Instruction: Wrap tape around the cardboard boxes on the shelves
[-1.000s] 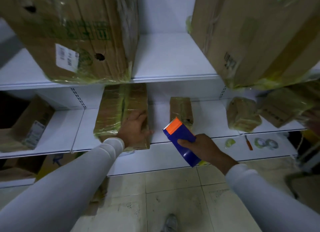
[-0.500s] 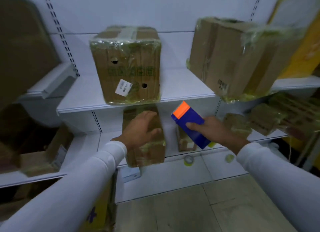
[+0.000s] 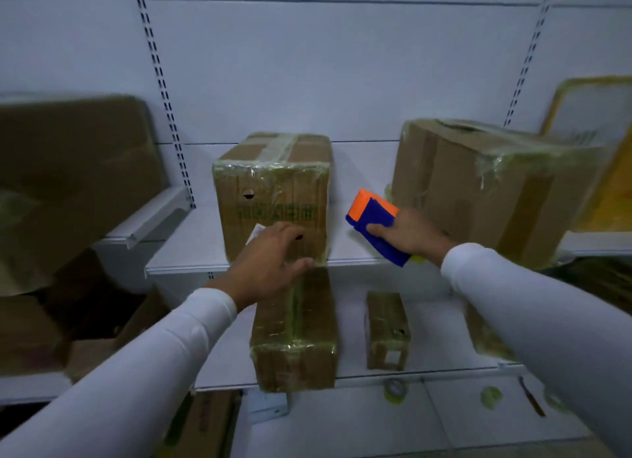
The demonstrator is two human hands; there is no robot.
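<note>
Two arms in long white sleeves. Left sleeve [image 3: 143,365] plain and smooth, close-fitting, entering from the near left corner and ending in a snug, slightly thicker cuff at the wrist. Faint soft folds near that cuff; no print, seams or buttons to be made out. Right sleeve [image 3: 533,324] of the same white stretch cloth, entering from the near right, also ending tight at the wrist. Left hand [image 3: 270,262] bare, no glove, ring or watch showing. Right hand [image 3: 408,233] bare too, nothing worn on the visible fingers or wrist. Rest of the body out of view.
</note>
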